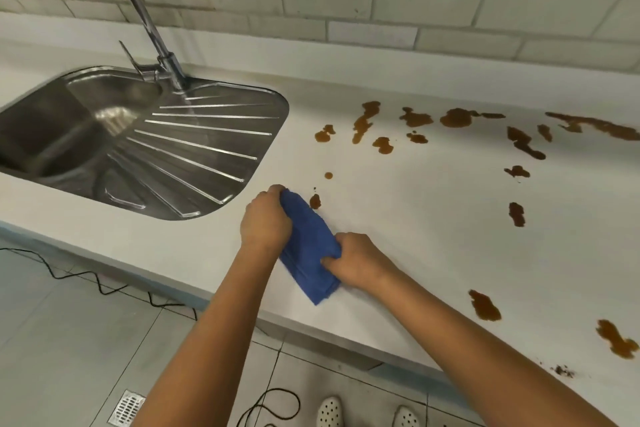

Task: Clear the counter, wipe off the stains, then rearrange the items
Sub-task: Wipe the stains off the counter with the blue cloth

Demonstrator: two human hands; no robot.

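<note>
Both grips clamp blue cloth (308,246), long axis far-left to near-right; left hand (265,218) nearest the closest stain (315,201), just right of it

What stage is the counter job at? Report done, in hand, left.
Done: no loose items show on the white counter, so clearing looks finished. In hand: left hand and right hand both grip the folded blue cloth lying on the counter. Left: the brown stains remain across the surface; rearranging has not begun.
</note>
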